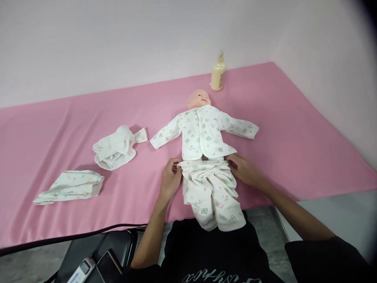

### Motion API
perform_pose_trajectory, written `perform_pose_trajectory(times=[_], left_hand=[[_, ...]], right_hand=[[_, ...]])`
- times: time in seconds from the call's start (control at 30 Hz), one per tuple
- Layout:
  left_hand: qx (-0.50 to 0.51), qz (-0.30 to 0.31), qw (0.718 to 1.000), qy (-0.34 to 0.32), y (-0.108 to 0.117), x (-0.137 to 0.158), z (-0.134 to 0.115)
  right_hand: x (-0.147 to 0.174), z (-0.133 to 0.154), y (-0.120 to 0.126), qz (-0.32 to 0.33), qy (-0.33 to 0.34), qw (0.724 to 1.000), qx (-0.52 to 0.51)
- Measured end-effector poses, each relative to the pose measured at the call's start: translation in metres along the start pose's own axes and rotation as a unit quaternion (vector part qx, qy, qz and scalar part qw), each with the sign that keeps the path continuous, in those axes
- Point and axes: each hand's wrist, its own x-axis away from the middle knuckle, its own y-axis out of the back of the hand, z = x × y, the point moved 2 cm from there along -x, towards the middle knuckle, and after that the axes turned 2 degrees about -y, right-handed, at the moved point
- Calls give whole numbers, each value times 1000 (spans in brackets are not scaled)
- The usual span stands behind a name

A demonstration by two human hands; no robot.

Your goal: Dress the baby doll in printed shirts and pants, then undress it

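Fingers (pixel 174 161) of the left hand (pixel 170 180) and right hand (pixel 246 171) pinch both ends of the trousers' (pixel 218 192) waistband (pixel 206 165), hems overhanging the worktop's (pixel 294 129) near edge; an uneven tug could twist the fabric or drag the doll (pixel 196 100) askew. Pink, the worktop, creased leftward; bottle (pixel 218 76) by the far edge, pale wall (pixel 118 43) beyond.

Around lower centre, patterned trousers (pixel 212 179) are hiding the legs of the doll (pixel 198 99); lower left, the frame's edge is cutting off a white device (pixel 79 274); upper centre-right, print on the bottle (pixel 217 77) is looking illegible.
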Motion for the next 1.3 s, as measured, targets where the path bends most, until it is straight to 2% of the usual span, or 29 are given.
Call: perform_pose_trajectory(times=[0.07,0.13,0.23,0.3,0.37,0.43,0.6,0.8,1.07,1.17,1.27,1.3], left_hand=[[61,24,998,21,4,-6,-1],[162,29,986,36,8,-16,-4],[330,21,940,83,7,-42,-10],[388,18,908,157,2,-63,-13],[403,28,891,207,-6,-83,-15],[413,49,883,217,-15,-100,-17],[438,115,878,153,-37,-123,-16],[461,154,867,114,-45,-131,-14],[481,178,850,126,-52,-128,-16],[487,184,845,125,-52,-128,-15],[486,175,847,125,-50,-128,-13],[484,172,849,122,-50,-129,-12]], right_hand=[[-1,3,-2,2,-11,1000,-7],[-1,3,-3,6,-15,1000,-22],[-1,-1,-4,7,-12,998,-55],[-2,-4,-5,10,-14,998,-67],[-3,-6,-5,18,-18,997,-71],[-5,-5,-5,30,-13,997,-77],[-6,-3,-8,59,-17,993,-104],[-11,-4,-10,95,7,975,-200],[-24,1,-5,160,-5,956,-245],[-17,3,10,179,-17,959,-219],[-4,10,42,226,-55,957,-171],[-2,12,55,217,-78,960,-156]])
